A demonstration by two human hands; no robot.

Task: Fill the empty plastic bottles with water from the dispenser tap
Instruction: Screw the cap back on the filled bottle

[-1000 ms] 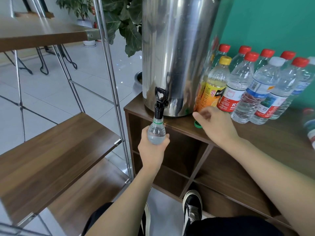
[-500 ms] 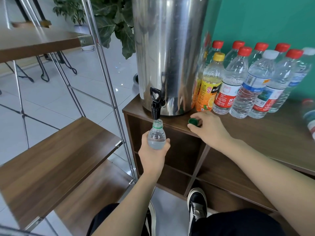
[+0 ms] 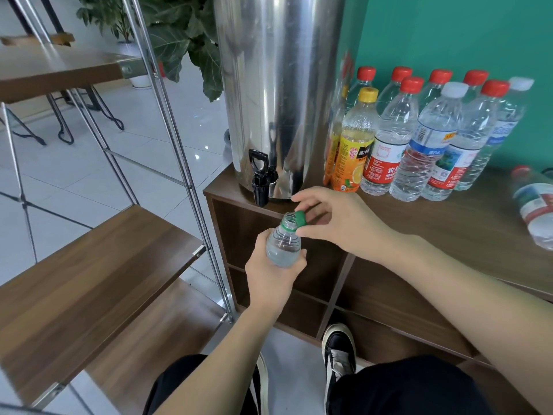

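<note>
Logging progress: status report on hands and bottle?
Left hand grips bottle, open, below tap. Right hand pinches green cap beside the neck. Nothing in the way.

The left hand (image 3: 273,275) is curled around a bottle (image 3: 283,242). The right hand (image 3: 341,221) pinches a green cap (image 3: 300,219) between thumb and fingertips beside it.

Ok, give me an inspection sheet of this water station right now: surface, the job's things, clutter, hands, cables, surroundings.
Surface: wooden cabinet top, bare near the front edge.
Job's things: steel dispenser with black tap; small open bottle holding water, clear of the tap; green cap beside its mouth.
Clutter: capped bottles in a group against the green wall; another bottle at the right edge.
Hands: left hand grips the small open bottle; right hand pinches the green cap.
Cables: nothing seen.
Surroundings: metal-framed wooden shelves on the left, potted plant behind, tiled floor.
</note>
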